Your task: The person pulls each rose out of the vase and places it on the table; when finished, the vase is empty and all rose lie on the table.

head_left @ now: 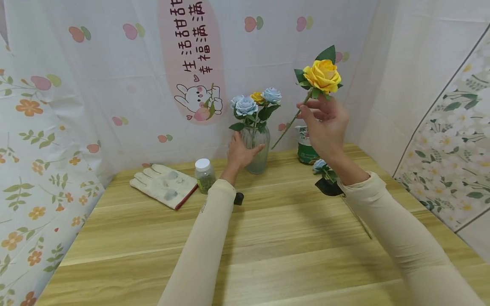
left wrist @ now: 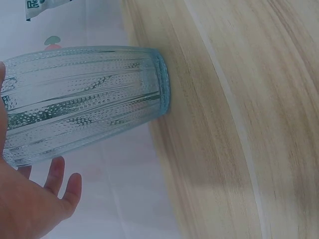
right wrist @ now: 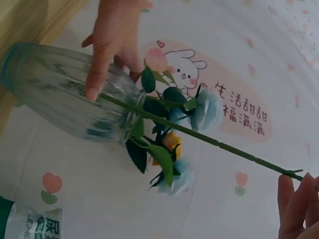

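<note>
My right hand [head_left: 325, 123] pinches the green stem [right wrist: 219, 144] of a yellow rose [head_left: 323, 76], just below its bloom. The rose is tilted, its lower stem end pointing down and left toward a ribbed clear glass vase [head_left: 258, 148]. In the right wrist view the stem passes in front of the vase's mouth. My left hand [head_left: 242, 153] holds the upper side of the vase, thumb across the front and fingers on the left and behind. Pale blue roses [head_left: 246, 106] and another yellow rose [head_left: 257, 97] stand in the vase.
A blue rose [head_left: 319, 165] lies on the wooden table [head_left: 268, 255], partly behind my right forearm. Behind it stands a green-and-white bag [head_left: 306, 151]. To the left are a white-capped jar [head_left: 205, 176] and a soiled work glove [head_left: 164, 185]. A printed curtain [head_left: 134, 97] hangs behind.
</note>
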